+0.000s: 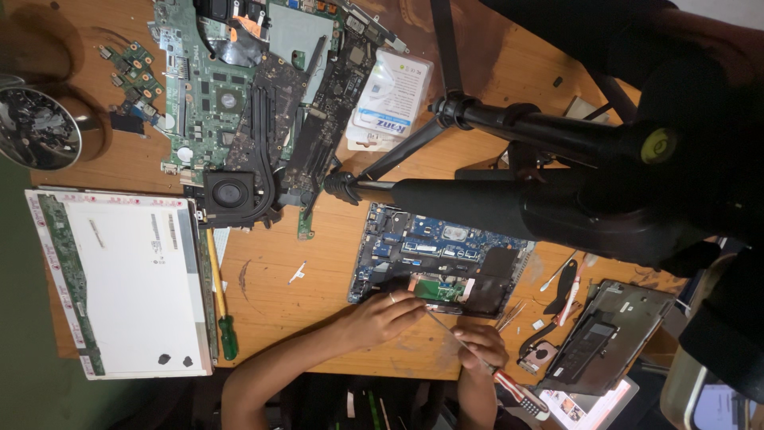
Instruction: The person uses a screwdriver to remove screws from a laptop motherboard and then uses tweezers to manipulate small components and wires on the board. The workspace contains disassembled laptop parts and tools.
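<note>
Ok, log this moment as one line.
left hand: on laptop board | right hand: holding screwdriver, tip at board | nearby: tripod

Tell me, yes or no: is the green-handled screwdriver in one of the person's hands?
No. The green-handled screwdriver lies on the wooden table beside the display panel, away from both hands.
</note>
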